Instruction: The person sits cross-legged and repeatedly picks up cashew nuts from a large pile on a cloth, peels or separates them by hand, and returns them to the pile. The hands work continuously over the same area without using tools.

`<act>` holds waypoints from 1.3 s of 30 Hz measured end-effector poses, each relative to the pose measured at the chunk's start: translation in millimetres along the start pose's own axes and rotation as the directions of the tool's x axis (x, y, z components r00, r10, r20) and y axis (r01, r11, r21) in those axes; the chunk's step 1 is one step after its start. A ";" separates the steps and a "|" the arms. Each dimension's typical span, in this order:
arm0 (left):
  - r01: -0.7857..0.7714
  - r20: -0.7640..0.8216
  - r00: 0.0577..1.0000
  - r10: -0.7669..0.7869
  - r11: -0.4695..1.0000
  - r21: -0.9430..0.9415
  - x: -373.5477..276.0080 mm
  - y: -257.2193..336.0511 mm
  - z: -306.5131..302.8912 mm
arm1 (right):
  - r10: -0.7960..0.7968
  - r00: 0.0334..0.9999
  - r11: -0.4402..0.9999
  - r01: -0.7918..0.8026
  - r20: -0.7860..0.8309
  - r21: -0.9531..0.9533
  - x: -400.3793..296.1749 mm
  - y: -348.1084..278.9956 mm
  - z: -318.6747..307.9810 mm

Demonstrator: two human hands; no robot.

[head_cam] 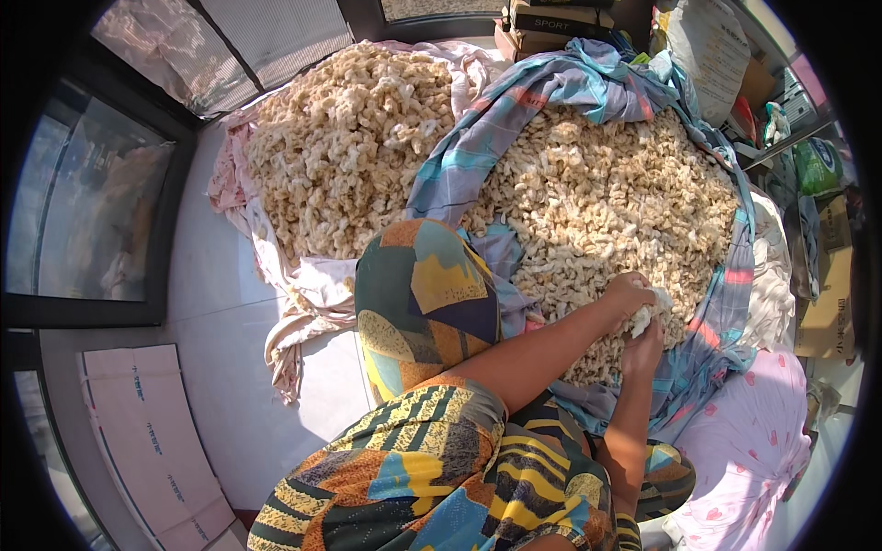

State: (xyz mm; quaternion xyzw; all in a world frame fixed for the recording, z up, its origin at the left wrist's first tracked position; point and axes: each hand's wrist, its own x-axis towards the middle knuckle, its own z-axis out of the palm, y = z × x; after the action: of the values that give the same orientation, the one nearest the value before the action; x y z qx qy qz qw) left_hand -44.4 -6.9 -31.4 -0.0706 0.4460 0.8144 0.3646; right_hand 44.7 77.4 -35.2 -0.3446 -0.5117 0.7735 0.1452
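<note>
My left hand (627, 299) and my right hand (643, 346) meet at the lower right part of a heap of raw cotton (599, 200). Between them they grip a whiter tuft of cotton (646, 318). Under this heap lies a blue-grey plaid cloth (458, 155), bunched up around its edge. To the left, a second heap of raw cotton (351, 144) rests on a pale pink floral cloth (313, 275), part of it in the sun.
A pink bundle with hearts (747, 448) lies at the lower right. Cardboard boxes (555, 24) stand at the back. A flat pale carton (155, 441) lies on the tiled floor (224, 275) at left. A green bag (818, 165) is at the right.
</note>
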 end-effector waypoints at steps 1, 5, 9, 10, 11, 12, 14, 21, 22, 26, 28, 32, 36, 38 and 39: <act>0.006 -0.006 1.000 -0.006 1.000 -0.003 -0.2 1.0 0.6 | 0.037 0.998 0.996 -0.041 0.052 0.078 0.9 0.0 -4.0; 0.003 0.012 1.000 -0.003 0.999 -0.043 0.8 0.6 0.3 | -0.007 0.996 0.995 -0.001 0.087 0.097 8.4 7.4 -13.0; -0.007 -0.025 1.000 0.007 1.000 -0.005 -4.1 5.1 -1.3 | -0.059 0.996 0.998 0.058 0.067 0.016 8.6 5.5 -12.1; -0.003 -0.023 1.000 0.003 1.000 -0.016 -5.7 6.3 -1.6 | -0.070 0.996 0.998 0.070 0.051 -0.003 9.1 5.3 -14.4; 0.000 -0.021 1.000 -0.001 1.000 -0.027 -7.2 7.6 -1.3 | -0.073 0.995 0.997 0.074 0.062 -0.012 11.2 5.9 -18.7; -0.007 -0.021 1.000 0.006 1.000 -0.025 -5.8 6.1 -1.6 | -0.076 0.994 0.997 0.078 0.075 -0.022 12.4 5.6 -21.1; -0.021 -0.022 1.000 0.021 1.000 -0.020 -2.9 3.1 -2.3 | -0.090 0.993 0.995 0.093 0.071 -0.033 14.5 6.9 -25.1; 0.013 0.034 0.999 -0.016 0.997 0.076 -4.3 3.7 -3.8 | -0.163 0.986 0.986 0.165 0.037 -0.031 13.6 0.7 -19.7; 0.010 0.039 0.999 -0.016 0.991 0.135 -2.5 2.1 -3.8 | -0.167 0.985 0.985 0.169 0.041 -0.037 14.7 0.1 -21.4; -0.083 0.040 0.996 0.075 0.964 0.253 10.2 -14.5 -8.4 | -0.205 0.978 0.977 0.206 0.032 -0.047 6.9 -7.2 -11.3; -0.047 0.039 0.999 0.038 0.956 0.289 3.2 -8.0 -4.4 | -0.234 0.972 0.969 0.234 0.016 -0.077 2.3 -11.2 -9.4; -0.015 0.075 0.997 -0.010 0.946 0.324 -1.8 -3.0 -3.6 | -0.223 0.975 0.975 0.223 -0.003 -0.013 8.6 -7.4 -18.4; -0.117 0.090 0.992 0.088 0.907 0.405 -8.6 -1.1 1.0 | -0.231 0.973 0.973 0.231 -0.001 -0.011 14.7 -4.0 -26.7; -0.104 0.068 0.994 0.084 0.909 0.402 -13.2 4.4 5.1 | -0.274 0.962 0.960 0.273 -0.009 -0.066 15.7 -2.7 -30.3; -0.119 0.080 0.992 0.097 0.923 0.366 -10.7 3.0 3.2 | -0.301 0.954 0.948 0.298 -0.012 -0.114 11.0 -4.8 -23.5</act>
State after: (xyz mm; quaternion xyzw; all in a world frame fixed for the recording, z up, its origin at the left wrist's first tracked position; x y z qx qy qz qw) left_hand -37.9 -11.1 -22.8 0.0487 0.5836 0.7362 0.3393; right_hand 52.2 102.0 -40.7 -0.2819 -0.5980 0.7077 0.2490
